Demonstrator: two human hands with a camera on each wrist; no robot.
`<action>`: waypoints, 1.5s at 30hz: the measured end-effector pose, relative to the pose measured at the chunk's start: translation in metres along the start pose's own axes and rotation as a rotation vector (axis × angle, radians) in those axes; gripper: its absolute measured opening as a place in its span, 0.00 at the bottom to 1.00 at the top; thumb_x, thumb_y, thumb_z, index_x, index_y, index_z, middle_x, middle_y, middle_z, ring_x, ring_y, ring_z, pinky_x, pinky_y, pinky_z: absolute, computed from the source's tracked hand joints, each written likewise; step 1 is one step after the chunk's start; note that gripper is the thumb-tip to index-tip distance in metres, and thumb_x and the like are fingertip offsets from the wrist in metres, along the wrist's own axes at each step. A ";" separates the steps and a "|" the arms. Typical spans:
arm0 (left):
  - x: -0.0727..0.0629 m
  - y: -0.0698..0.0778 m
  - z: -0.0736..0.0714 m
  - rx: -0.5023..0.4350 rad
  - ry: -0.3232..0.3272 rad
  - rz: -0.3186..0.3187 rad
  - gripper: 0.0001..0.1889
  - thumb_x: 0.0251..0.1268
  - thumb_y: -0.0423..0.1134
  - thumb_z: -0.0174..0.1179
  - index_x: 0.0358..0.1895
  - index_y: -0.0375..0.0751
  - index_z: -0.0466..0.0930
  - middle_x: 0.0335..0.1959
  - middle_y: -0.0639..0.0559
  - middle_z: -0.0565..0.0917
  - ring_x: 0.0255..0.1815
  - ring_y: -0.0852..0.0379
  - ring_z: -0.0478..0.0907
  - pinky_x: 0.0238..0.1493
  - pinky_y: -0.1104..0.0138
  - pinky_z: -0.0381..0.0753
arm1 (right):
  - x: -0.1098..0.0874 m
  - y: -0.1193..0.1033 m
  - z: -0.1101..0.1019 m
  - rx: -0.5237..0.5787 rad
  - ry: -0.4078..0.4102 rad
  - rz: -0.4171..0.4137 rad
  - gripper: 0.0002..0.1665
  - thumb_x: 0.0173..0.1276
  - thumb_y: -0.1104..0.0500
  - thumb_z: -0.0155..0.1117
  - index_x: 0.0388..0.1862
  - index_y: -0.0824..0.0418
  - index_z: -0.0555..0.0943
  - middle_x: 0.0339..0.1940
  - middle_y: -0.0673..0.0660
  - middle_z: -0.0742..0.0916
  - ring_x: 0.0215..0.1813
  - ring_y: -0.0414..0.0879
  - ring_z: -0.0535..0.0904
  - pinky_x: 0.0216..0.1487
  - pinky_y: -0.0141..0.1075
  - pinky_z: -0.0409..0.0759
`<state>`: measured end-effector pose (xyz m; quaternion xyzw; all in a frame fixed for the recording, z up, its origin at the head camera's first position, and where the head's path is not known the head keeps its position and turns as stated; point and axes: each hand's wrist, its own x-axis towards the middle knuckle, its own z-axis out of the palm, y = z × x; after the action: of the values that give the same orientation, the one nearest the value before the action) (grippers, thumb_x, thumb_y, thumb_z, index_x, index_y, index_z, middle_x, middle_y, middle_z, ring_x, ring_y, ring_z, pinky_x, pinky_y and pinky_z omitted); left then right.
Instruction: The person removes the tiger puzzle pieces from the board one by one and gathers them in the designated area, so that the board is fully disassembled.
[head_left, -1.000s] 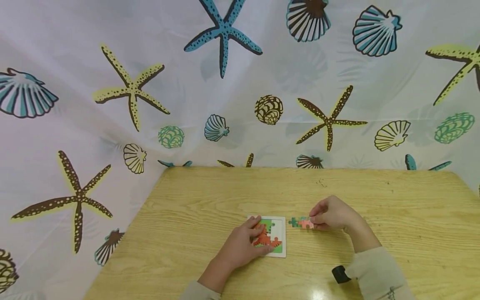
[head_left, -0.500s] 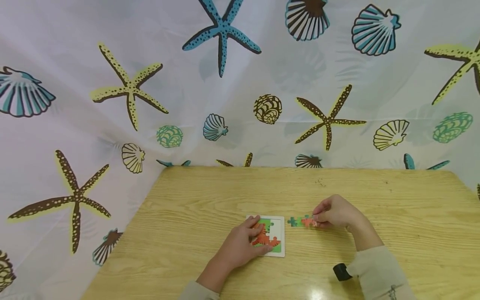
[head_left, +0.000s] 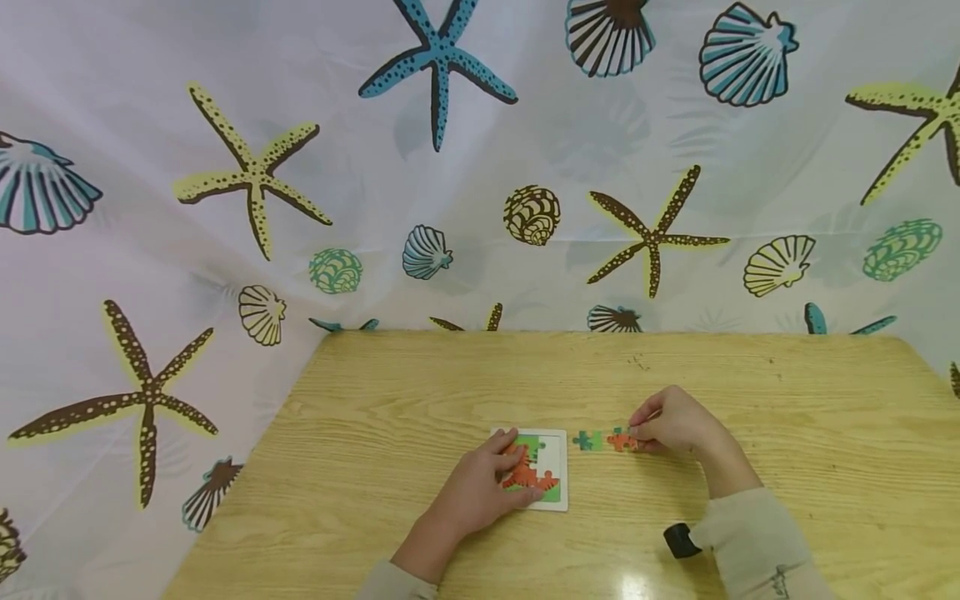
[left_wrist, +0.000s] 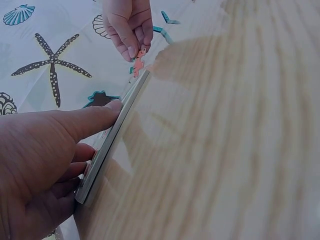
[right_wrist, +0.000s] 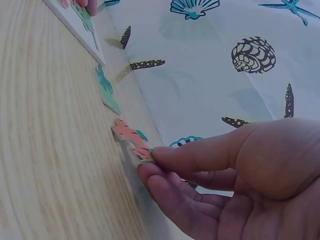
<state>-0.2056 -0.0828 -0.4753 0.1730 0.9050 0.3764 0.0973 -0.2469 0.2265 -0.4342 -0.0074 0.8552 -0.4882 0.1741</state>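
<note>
A square jigsaw puzzle in a white frame [head_left: 563,471] lies on the table, with an orange-and-green picture and a bare white patch at its upper right. My left hand [head_left: 476,492] rests on its left part, thumb and fingers spread over the picture and hiding some of it. In the left wrist view the thumb [left_wrist: 100,117] touches the board near its edge. Thumb and fingers of my right hand [head_left: 675,425] pinch the right end of an orange puzzle piece [right_wrist: 131,135], slightly tilted. A green puzzle piece [head_left: 587,440] lies between it and the frame, apart from both.
The wooden table [head_left: 405,375] runs back to a white cloth [head_left: 480,283] printed with shells and starfish. A black band [head_left: 681,541] sits by the right sleeve. Dark specks [head_left: 637,362] mark the table behind the right hand.
My right hand has drawn the orange piece slightly right, and a gap now shows between it and the green piece. The left hand stays on the puzzle; the head view has shifted slightly.
</note>
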 end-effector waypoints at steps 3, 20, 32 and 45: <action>0.001 0.000 0.000 0.010 0.003 0.007 0.40 0.63 0.50 0.75 0.70 0.27 0.72 0.80 0.42 0.65 0.83 0.39 0.55 0.78 0.46 0.64 | 0.002 0.001 0.001 -0.016 0.009 -0.007 0.04 0.71 0.72 0.66 0.39 0.75 0.84 0.35 0.62 0.87 0.30 0.44 0.85 0.36 0.37 0.88; 0.003 -0.002 -0.001 0.105 0.009 0.078 0.39 0.63 0.51 0.75 0.70 0.28 0.74 0.79 0.39 0.66 0.80 0.34 0.60 0.74 0.46 0.69 | 0.002 -0.004 0.003 -0.144 0.097 -0.020 0.06 0.69 0.67 0.69 0.37 0.72 0.87 0.28 0.58 0.89 0.27 0.45 0.84 0.32 0.38 0.85; 0.003 -0.004 0.000 0.097 0.008 0.068 0.39 0.63 0.51 0.75 0.70 0.30 0.74 0.79 0.39 0.66 0.80 0.34 0.60 0.73 0.47 0.71 | 0.003 -0.005 0.010 -0.226 0.149 -0.003 0.05 0.67 0.65 0.69 0.34 0.67 0.88 0.27 0.56 0.88 0.27 0.44 0.83 0.30 0.35 0.81; 0.002 -0.004 0.003 0.120 0.019 0.062 0.40 0.62 0.53 0.75 0.70 0.30 0.75 0.79 0.40 0.67 0.80 0.35 0.61 0.75 0.47 0.69 | -0.001 -0.005 0.010 -0.243 0.141 -0.007 0.05 0.67 0.65 0.69 0.35 0.68 0.89 0.26 0.55 0.88 0.28 0.45 0.82 0.30 0.36 0.79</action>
<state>-0.2073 -0.0824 -0.4802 0.2029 0.9210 0.3258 0.0666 -0.2433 0.2154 -0.4341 0.0028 0.9180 -0.3811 0.1097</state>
